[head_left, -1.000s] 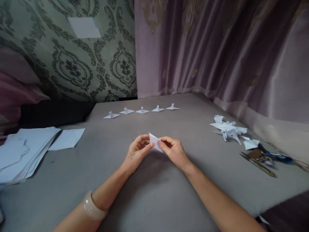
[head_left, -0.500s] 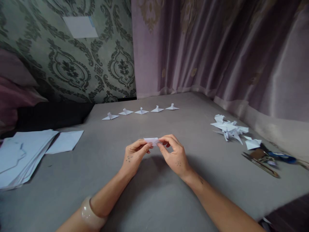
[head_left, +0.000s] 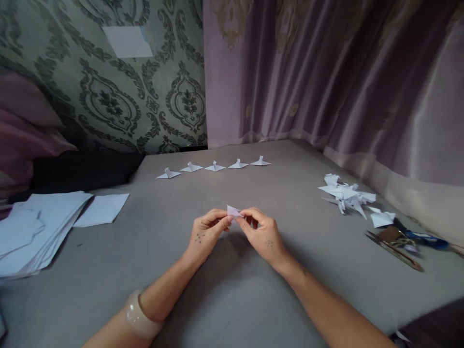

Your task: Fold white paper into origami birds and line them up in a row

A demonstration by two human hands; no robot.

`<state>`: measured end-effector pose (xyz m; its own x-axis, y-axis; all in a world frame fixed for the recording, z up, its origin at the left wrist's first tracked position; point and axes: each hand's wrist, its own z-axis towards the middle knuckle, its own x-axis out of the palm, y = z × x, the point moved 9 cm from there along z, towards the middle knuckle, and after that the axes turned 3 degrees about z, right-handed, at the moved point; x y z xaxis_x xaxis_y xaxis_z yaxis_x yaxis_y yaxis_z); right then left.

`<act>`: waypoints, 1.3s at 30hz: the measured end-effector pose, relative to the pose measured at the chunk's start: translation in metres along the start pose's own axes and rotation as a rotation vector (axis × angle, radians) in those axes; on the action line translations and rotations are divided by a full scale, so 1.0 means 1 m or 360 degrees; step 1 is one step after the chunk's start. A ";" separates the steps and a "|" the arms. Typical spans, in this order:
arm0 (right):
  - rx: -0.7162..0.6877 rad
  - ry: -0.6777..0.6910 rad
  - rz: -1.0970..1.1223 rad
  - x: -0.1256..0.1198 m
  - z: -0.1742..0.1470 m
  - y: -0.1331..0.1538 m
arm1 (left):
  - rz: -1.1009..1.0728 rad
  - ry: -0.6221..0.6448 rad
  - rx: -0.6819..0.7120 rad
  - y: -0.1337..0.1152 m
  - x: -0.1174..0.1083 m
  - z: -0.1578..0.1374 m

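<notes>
A small folded piece of white paper (head_left: pixel 234 211) is pinched between my two hands above the grey surface, one corner pointing up. My left hand (head_left: pixel 208 231) grips its left side between thumb and fingers. On the other side my right hand (head_left: pixel 263 233) pinches it the same way, thumb close to the left thumb. My fingertips cover the paper's lower part. Beyond the hands stands a row of several folded paper figures (head_left: pixel 214 166), each with flat pointed wings and a raised middle.
To the right lies a heap of folded white paper pieces (head_left: pixel 348 193). Nearer are a pointed metal tool (head_left: pixel 395 251) and a blue-handled item (head_left: pixel 427 239). On the left rest a stack of paper sheets (head_left: pixel 54 217) and a smaller sheet pile (head_left: pixel 103 210). A curtain (head_left: pixel 308 87) hangs behind.
The paper between my fingers has turned from a flat, level strip to a tilted shape with a raised corner. My hands have come closer together. The whole view has shifted slightly.
</notes>
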<state>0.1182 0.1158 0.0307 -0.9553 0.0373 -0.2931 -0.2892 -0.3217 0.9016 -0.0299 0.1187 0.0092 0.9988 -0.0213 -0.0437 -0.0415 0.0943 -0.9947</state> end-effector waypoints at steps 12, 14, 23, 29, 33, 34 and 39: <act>0.0644 0.0469 0.0896 0.020 0.002 -0.033 | -0.0561 0.0333 -0.0262 0.019 0.018 -0.001; 0.0670 0.0502 0.0929 0.022 0.001 -0.033 | -0.0594 0.0333 -0.0275 0.019 0.018 -0.001; 0.0635 0.0602 0.0981 0.024 0.000 -0.029 | -0.0693 0.0399 -0.0272 0.015 0.021 -0.003; 0.0471 0.0606 0.0775 0.022 0.002 -0.018 | -0.0355 0.0270 -0.0196 0.016 0.011 -0.001; 0.0367 0.0505 0.0530 0.017 0.004 -0.013 | -0.0300 0.0263 -0.0176 0.013 0.012 -0.001; 0.0362 0.0466 0.0480 0.015 0.004 -0.013 | -0.0308 0.0272 -0.0182 0.012 0.013 -0.001; 0.0351 0.0421 0.0339 0.012 0.004 -0.008 | -0.0325 0.0356 -0.0238 0.012 0.021 -0.006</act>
<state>0.1094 0.1228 0.0212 -0.9551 -0.2621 -0.1384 -0.1201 -0.0845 0.9892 -0.0098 0.1137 -0.0037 0.9573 -0.2440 0.1551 0.1392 -0.0814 -0.9869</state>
